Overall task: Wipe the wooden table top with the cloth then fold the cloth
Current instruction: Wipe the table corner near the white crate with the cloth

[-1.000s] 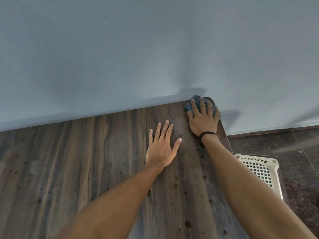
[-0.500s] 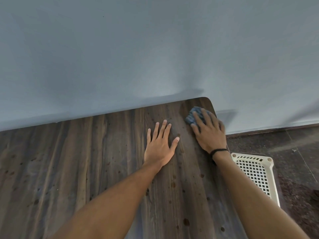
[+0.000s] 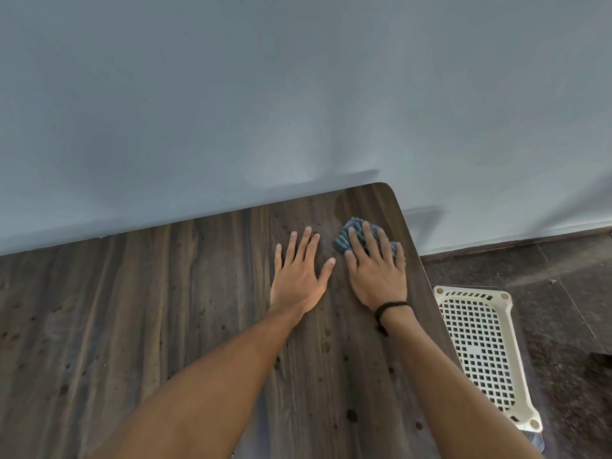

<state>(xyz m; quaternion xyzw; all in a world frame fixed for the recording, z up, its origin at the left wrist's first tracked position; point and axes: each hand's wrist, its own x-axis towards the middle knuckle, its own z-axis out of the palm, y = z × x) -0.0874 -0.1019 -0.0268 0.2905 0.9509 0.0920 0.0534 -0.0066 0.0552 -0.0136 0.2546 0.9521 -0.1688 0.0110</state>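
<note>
A dark wooden table top (image 3: 165, 309) with small dark spots runs along a wall. A bunched blue-grey cloth (image 3: 344, 238) lies near the table's far right corner. My right hand (image 3: 376, 270), with a black band at the wrist, presses flat on the cloth and hides most of it. Beside it, my left hand (image 3: 303, 273) rests flat on the bare wood with fingers spread and holds nothing. A damp, darker patch of wood shows beyond the cloth, at the corner.
A pale blue-grey wall (image 3: 298, 94) meets the table's far edge. To the right of the table, a white perforated plastic basket (image 3: 480, 349) stands on a dark stone floor (image 3: 563, 293). The table's right edge is close to my right hand.
My right hand has dragged the cloth from the far right corner back toward me and slightly left. My left hand stays flat in the same spot.
</note>
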